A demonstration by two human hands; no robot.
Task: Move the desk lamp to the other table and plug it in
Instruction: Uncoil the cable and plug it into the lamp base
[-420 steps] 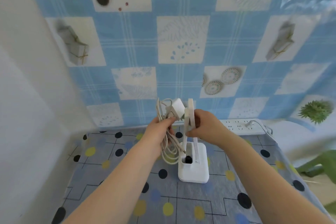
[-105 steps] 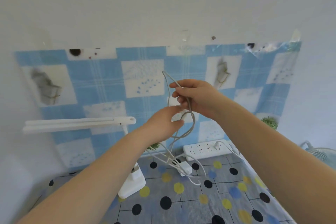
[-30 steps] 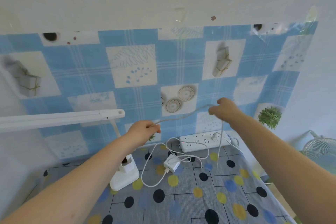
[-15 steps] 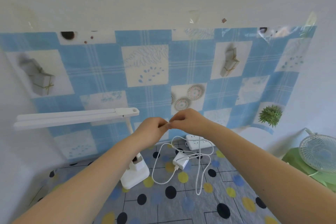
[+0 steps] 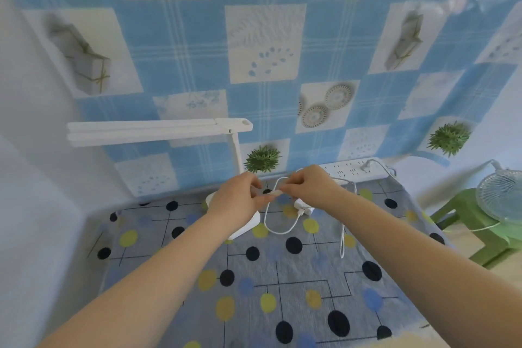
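The white desk lamp (image 5: 158, 133) stands on the spotted tablecloth (image 5: 282, 291), its long head pointing left and its base partly hidden behind my left hand (image 5: 237, 200). My left hand and my right hand (image 5: 308, 186) meet above the table and both pinch a short stretch of the lamp's white cord (image 5: 278, 227). The cord loops down to the cloth, where its white adapter plug (image 5: 303, 205) lies just below my right hand. A white power strip (image 5: 356, 171) lies against the wall behind my right hand.
Another white plug (image 5: 365, 165) sits in the power strip's right end. A blue checked sheet covers the wall behind the table. Off the table's right edge, a small fan (image 5: 500, 200) stands on a green stool (image 5: 463, 223). A plain wall bounds the left side.
My hands, spread apart along the cord a second ago, have come together and dropped lower over the table. The view has tilted down, bringing more of the table into sight.
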